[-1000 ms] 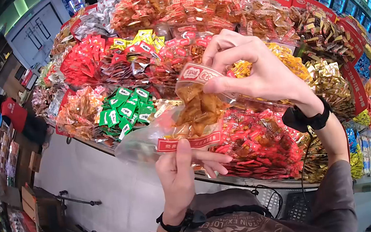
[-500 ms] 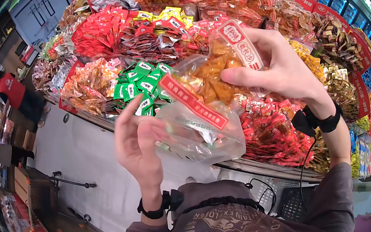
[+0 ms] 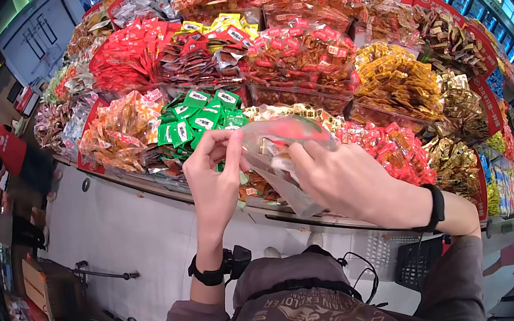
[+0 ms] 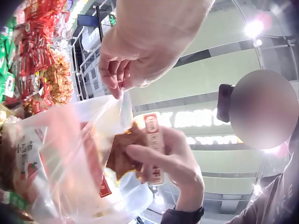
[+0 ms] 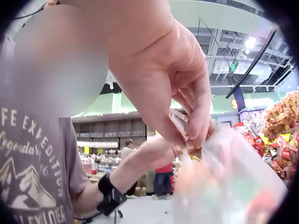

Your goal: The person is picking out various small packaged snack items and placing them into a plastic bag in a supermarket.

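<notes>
My left hand (image 3: 216, 173) pinches the rim of a clear plastic bag (image 3: 287, 186), which hangs in front of me with several wrapped snacks inside. In the left wrist view, my right hand (image 4: 175, 161) grips a snack packet (image 4: 126, 149) with brown pieces in it and a red-and-white label, right at the bag's mouth. The right wrist view shows this hand's (image 5: 163, 79) thumb and fingers pinching the packet's label strip (image 5: 178, 121) over the bag (image 5: 224, 182). From the head camera the packet is hidden behind the right hand (image 3: 351, 173).
A wide display of loose snacks lies ahead: green packets (image 3: 198, 113), red packets (image 3: 131, 60), orange ones (image 3: 121, 127) and yellow-brown ones (image 3: 397, 81). Its front edge (image 3: 135, 184) runs below the hands. A person in a red top (image 3: 9, 152) stands at left.
The packet has gone from being held up in view to the bag's mouth, lowered by my right hand. My left hand, loose beside the bag half a second ago, now pinches its rim.
</notes>
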{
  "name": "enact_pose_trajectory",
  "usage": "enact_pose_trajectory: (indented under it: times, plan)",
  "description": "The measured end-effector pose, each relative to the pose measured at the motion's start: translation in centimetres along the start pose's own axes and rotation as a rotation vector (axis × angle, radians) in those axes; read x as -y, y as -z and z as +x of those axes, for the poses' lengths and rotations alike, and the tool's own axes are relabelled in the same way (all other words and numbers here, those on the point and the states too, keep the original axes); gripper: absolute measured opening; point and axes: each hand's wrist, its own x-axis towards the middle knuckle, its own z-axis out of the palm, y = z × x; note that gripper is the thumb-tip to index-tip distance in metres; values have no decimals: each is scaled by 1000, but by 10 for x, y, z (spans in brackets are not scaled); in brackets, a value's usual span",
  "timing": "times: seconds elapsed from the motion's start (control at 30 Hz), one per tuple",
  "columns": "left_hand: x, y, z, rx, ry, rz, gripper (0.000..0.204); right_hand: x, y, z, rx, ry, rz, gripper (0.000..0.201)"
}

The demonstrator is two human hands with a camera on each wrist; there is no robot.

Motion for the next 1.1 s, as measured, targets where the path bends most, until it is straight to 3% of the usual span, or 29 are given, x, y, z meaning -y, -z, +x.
enact_pose_trajectory:
  times: [0.07,0.2,0.3,0.33,0.37,0.43,0.57,0.63,0.7,0.77,0.83,0.97,1.1]
  plan:
    - [3,-3,3,37,-42,-43,11,-7,-21,2,-73,-95,-228,21]
    - [3,-10,1,106,-77,-153,10,-6,-46,13,-102,-189,-393,18]
    - [4,-13,1,113,-79,-199,10,-16,-85,22,-129,-116,-418,26]
    - [5,-12,3,97,-79,-192,10,-16,-88,17,-41,-171,-160,36]
    - [7,-10,4,99,-86,-194,10,-16,-88,13,-45,-173,-167,36]
    - [13,-2,5,25,-62,-198,10,-14,-79,6,-33,-257,177,43]
    - [27,12,9,-25,-88,-192,12,-15,-31,-16,42,-138,60,53]
    - [32,13,8,-46,-75,-178,12,-18,-17,-27,273,-54,71,55]
    - [34,10,10,-76,-82,-132,12,-34,-44,-46,225,-35,67,45]
    - [35,8,14,-35,-81,-151,13,-51,-57,-56,96,141,-190,26]
    - [35,7,24,-2,-84,-159,14,-68,-46,-51,112,109,-219,18]
    - [27,-7,60,86,-59,-247,18,-107,-4,-34,-111,-57,-237,10]
    - [12,-36,109,136,-103,-401,17,-149,33,-18,-409,-91,-377,7]
